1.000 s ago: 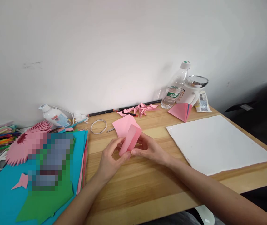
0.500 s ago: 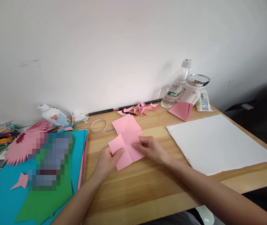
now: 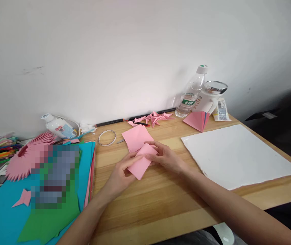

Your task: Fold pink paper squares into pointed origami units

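Observation:
A pink sheet of origami paper (image 3: 141,165), folded into a narrow rectangle, is held just above the wooden table. My left hand (image 3: 122,171) grips its left side, thumb on top and fingers underneath. At the upper right edge my right hand (image 3: 166,157) pinches the same paper between thumb and fingers. Right behind it lies a stack of square pink paper (image 3: 137,136), partly covered by the folded piece. Several folded pink paper stars (image 3: 157,118) sit at the back near the wall.
A white board (image 3: 239,156) lies at the right. Behind it stand a water bottle (image 3: 190,97), a white mug (image 3: 205,100) and a pink folded paper fan (image 3: 195,120). A roll of tape (image 3: 107,137) is back left. Blue sheets (image 3: 2,211) and green paper (image 3: 55,221) cover the left.
The held pink paper, open and showing crossed creases before, is now folded over into a narrow rectangle. Both hands have shifted slightly, staying on the paper.

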`<state>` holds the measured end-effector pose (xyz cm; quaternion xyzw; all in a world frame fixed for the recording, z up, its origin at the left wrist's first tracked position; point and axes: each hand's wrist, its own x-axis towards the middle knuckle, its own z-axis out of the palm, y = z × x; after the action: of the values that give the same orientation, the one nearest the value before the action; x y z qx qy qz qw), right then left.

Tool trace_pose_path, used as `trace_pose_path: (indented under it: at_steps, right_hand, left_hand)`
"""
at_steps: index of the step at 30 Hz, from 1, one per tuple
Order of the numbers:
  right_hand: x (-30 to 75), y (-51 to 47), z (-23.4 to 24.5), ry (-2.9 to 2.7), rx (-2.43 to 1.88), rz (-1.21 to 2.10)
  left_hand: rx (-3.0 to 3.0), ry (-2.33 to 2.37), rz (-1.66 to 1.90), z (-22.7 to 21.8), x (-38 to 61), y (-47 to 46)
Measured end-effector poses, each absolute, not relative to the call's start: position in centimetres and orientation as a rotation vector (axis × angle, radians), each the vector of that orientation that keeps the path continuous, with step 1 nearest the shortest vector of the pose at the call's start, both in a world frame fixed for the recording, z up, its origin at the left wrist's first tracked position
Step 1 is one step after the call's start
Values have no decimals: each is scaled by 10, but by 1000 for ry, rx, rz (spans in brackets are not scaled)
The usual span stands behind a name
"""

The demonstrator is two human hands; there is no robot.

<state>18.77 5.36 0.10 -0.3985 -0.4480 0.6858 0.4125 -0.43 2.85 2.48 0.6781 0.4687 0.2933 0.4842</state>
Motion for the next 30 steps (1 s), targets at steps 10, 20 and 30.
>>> trace_pose_path:
  at_steps: [10,20,30]
  right_hand:
    - [179,46,-8,-1323,-992,1486]
    - [174,43,-6,-1312,-954,1494]
    - [175,44,-8,-1363,-1005,1415]
  left_hand:
    - [1281,1113,679,25,0,30]
    - [1143,1100,731,22,2,28]
    - [1109,1102,737,18,2,28]
